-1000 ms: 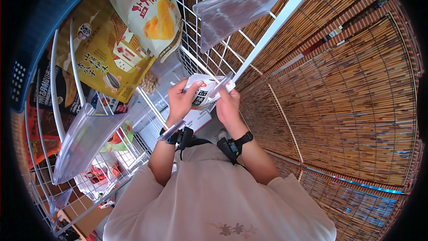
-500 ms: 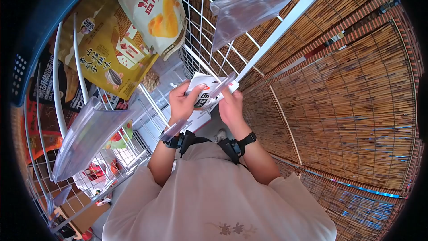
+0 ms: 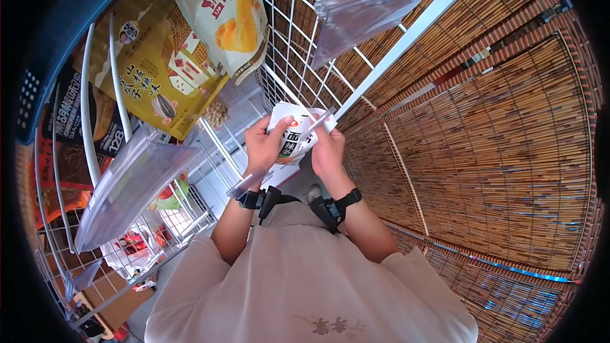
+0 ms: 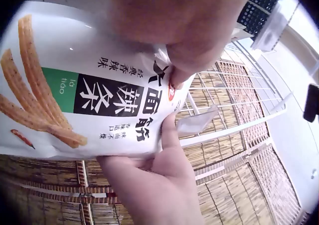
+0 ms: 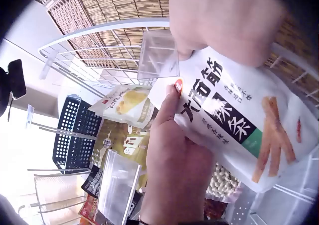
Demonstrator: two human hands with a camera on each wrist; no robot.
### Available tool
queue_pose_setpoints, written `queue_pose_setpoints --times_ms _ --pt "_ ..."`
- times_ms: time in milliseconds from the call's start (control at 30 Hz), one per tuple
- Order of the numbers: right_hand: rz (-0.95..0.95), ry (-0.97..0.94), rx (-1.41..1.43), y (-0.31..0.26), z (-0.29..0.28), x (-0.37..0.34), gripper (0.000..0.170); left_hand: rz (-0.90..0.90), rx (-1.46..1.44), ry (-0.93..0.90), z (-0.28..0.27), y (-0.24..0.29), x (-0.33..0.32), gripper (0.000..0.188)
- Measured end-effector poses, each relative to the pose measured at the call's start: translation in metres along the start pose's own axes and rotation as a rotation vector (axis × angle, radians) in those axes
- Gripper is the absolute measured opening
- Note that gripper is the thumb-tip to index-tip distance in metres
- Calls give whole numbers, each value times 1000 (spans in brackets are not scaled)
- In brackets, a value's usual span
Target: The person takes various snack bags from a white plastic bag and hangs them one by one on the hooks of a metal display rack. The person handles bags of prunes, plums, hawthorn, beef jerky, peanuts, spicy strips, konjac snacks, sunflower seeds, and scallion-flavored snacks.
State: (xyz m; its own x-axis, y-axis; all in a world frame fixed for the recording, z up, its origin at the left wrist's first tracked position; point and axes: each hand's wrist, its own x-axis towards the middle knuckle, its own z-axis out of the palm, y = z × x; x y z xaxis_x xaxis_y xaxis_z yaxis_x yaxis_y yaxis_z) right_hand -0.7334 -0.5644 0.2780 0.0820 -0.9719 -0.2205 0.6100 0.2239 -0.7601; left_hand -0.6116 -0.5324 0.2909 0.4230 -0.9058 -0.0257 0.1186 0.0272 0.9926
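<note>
Both hands hold a white snack bag (image 3: 293,134) with black lettering, a green patch and pictured brown strips, plain in the left wrist view (image 4: 55,110) and the right wrist view (image 5: 234,115). My left hand (image 3: 262,147) grips one edge, its thumb lying on the bag's face beside the small red logo. Across from it, my right hand (image 3: 328,152) pinches the other side near the top edge. A clear plastic label holder on the rack wire partly covers the bag in the head view.
White wire rack (image 3: 413,32) with clear label holders (image 3: 130,184); a yellow seed bag (image 3: 152,70), a pale chicken bag (image 3: 222,19) and darker packets stand left. A blue basket rim (image 3: 47,82) borders them; reed blinds (image 3: 489,152) hang at right. A dark basket (image 5: 75,130) shows behind.
The bag has turned so that more of its printed face shows in the head view. Both hands keep hold of it, and the rack and packets have shifted slightly right in view.
</note>
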Motion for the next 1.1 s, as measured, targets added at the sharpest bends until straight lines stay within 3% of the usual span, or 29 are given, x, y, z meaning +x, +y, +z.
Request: queue_pose_setpoints --times_ms 133,300,633,733,800,900,1100 --pt "-1 -19 -18 1 -3 1 17 -10 -20 -9 -2 -5 3 20" --pt "7 -68 -154 3 -20 -2 15 -2 -31 -226 -18 -11 4 19" --pt "16 -223 -225 -2 -33 -5 16 40 -12 -273 -13 3 -7 12" --pt "29 -268 -301 -6 -36 -5 15 5 -59 -319 -16 -2 -6 12" --pt "54 -280 -332 -9 -36 -6 15 -179 -88 -332 -18 -4 -6 13" --pt "61 -319 -430 -16 -35 -2 14 -215 -259 -343 -18 -9 -5 17" --pt "15 -363 -508 -18 -35 4 14 -242 -299 -293 -12 -1 -2 16"
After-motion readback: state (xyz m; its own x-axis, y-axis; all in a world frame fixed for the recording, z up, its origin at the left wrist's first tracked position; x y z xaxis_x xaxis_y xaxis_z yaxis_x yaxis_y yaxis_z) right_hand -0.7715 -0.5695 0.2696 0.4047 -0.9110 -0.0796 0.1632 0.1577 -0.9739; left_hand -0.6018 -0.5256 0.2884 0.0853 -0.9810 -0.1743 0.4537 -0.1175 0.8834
